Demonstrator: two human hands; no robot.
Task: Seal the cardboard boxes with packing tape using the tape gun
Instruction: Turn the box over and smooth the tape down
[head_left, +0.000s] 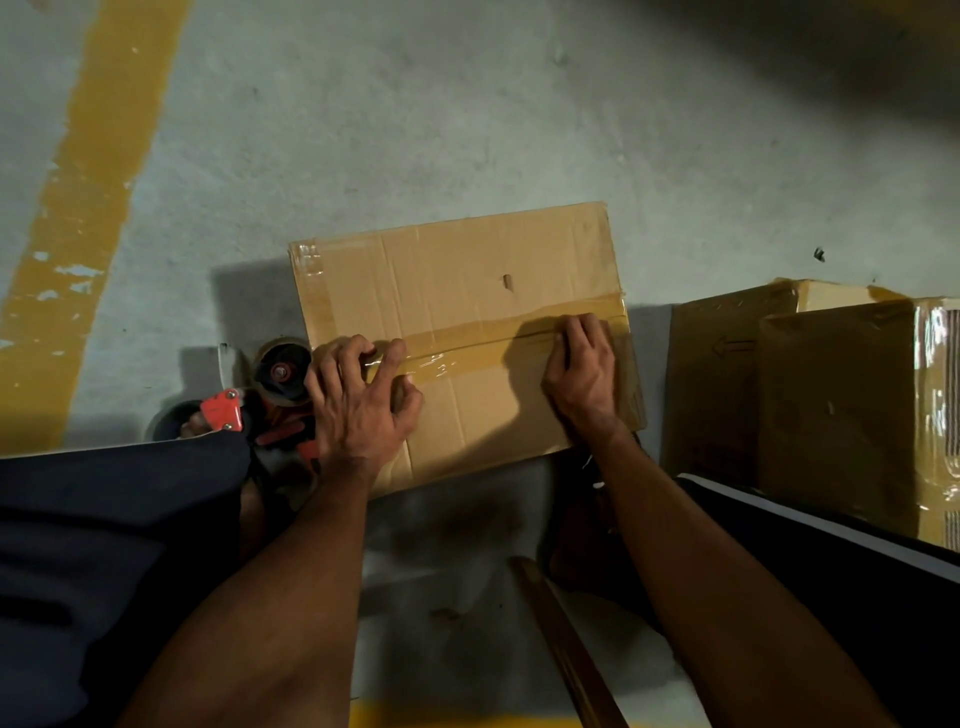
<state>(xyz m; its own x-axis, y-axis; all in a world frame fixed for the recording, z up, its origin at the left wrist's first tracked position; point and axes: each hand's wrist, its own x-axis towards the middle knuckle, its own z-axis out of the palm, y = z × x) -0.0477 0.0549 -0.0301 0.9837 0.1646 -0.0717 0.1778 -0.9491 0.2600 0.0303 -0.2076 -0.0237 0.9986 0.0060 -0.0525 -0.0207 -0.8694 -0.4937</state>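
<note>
2 hands (363, 410) press 1 box (467, 291)

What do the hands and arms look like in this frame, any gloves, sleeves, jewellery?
Both hands are bare: no gloves on the left hand or the right hand. Both forearms are uncovered up to the bottom edge of the frame, so no sleeves show. No watch, ring or wristband is visible. Dark clothing shows at the person's legs, with a pale stripe on the right side.
</note>
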